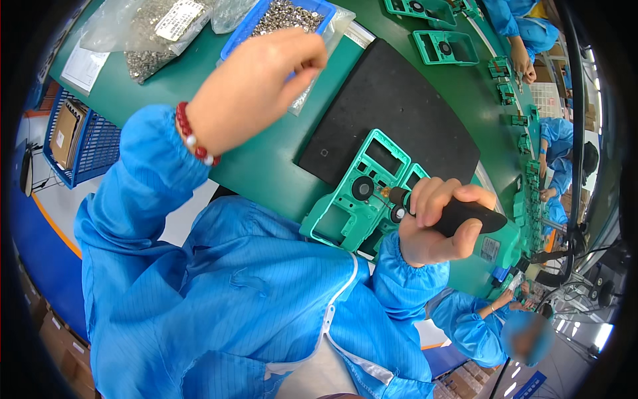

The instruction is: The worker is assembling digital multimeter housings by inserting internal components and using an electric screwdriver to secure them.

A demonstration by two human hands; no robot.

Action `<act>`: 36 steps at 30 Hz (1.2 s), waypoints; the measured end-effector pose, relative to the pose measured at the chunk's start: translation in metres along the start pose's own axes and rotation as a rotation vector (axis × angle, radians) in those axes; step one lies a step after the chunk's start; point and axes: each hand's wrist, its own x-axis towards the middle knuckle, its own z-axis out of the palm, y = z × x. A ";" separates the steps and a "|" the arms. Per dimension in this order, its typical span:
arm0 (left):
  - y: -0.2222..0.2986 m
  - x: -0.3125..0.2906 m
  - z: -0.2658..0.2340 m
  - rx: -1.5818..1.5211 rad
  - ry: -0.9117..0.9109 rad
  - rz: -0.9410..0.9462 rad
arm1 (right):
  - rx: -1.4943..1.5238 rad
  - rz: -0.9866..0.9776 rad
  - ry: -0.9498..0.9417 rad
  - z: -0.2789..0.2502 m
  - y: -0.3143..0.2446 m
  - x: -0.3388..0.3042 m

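Observation:
My right hand point(432, 226) is wrapped round a black-handled screwdriver point(465, 216), its tip end pointing left over a green plastic housing point(342, 216). This housing has round black parts and several openings, and lies partly on a black mat point(392, 100). Whether the tip touches it, I cannot tell. Up and to the left, my left hand point(256, 83), with a red bead bracelet at the wrist, hangs by the near edge of a blue tray point(238, 38) of small metal parts. Its fingers are curled together; anything between them is hidden.
A clear bag of small metal parts point(149, 53) lies at the far left, near a paper sheet point(85, 66). A blue basket point(100, 143) stands beside the green table. More green housings point(445, 48) line the right side, where several people in blue work.

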 end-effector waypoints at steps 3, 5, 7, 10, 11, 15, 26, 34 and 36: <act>0.021 -0.013 0.008 -0.117 -0.046 -0.017 | -0.004 -0.018 -0.017 0.001 0.002 0.002; 0.038 -0.021 0.015 -0.169 -0.075 0.033 | -0.013 -0.040 -0.030 0.001 0.004 0.001; 0.055 -0.039 0.025 -0.294 -0.244 0.087 | -0.007 -0.051 -0.042 0.000 0.006 0.000; 0.080 -0.062 0.046 -0.333 -0.399 0.290 | -0.021 0.002 -0.058 0.003 0.000 0.000; 0.086 -0.067 0.057 -0.315 -0.380 0.385 | -0.022 0.004 -0.055 0.005 0.000 -0.001; 0.097 -0.078 0.092 -0.278 -0.254 0.451 | -0.041 0.016 -0.068 0.004 0.003 0.001; 0.099 -0.077 0.093 -0.311 -0.322 0.382 | -0.008 0.113 -0.046 0.005 0.001 0.002; 0.100 -0.083 0.095 -0.312 -0.268 0.358 | -0.123 0.069 0.034 0.018 -0.011 0.001; 0.101 -0.083 0.095 -0.311 -0.275 0.354 | -0.184 0.021 0.068 0.016 -0.023 -0.003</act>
